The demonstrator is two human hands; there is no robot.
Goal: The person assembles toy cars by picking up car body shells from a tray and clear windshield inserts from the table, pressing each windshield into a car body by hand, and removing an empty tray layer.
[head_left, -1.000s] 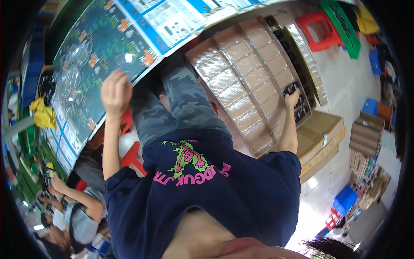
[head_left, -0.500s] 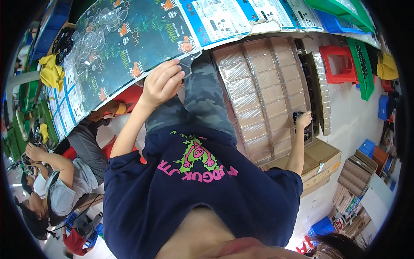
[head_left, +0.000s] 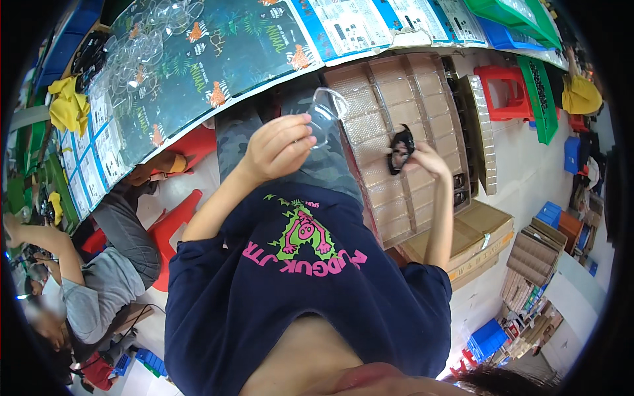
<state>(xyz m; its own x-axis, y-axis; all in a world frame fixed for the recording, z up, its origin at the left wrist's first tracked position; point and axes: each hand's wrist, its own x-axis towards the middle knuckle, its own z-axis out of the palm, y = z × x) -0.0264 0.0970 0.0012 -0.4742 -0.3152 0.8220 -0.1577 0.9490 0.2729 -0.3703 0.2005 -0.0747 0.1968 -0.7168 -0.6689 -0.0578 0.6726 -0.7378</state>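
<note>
My left hand [head_left: 281, 146] is closed on the edge of a clear, curved plastic lens [head_left: 333, 99], held up over my camouflage-trousered lap. To its right, my right hand [head_left: 429, 160] grips a black, glossy curved piece [head_left: 400, 150] that looks like a goggle frame. It is raised above a large compartment tray [head_left: 396, 86] of clear plastic over brown card. The lens and the black piece are apart. On the table to the far left lies a loose pile of similar clear lenses [head_left: 142, 56].
The dark printed table sheet [head_left: 231, 59] spreads along the far side. Cardboard boxes [head_left: 475, 231] stand right of my lap, by the tray. A red stool [head_left: 503, 92] and a green tray of small black parts [head_left: 538, 99] are farther right. A co-worker [head_left: 109, 264] sits at left.
My right hand has lifted the black piece out of the tray's right side and moved left with it. My left hand has brought the clear lens from the table edge rightward over my lap.
</note>
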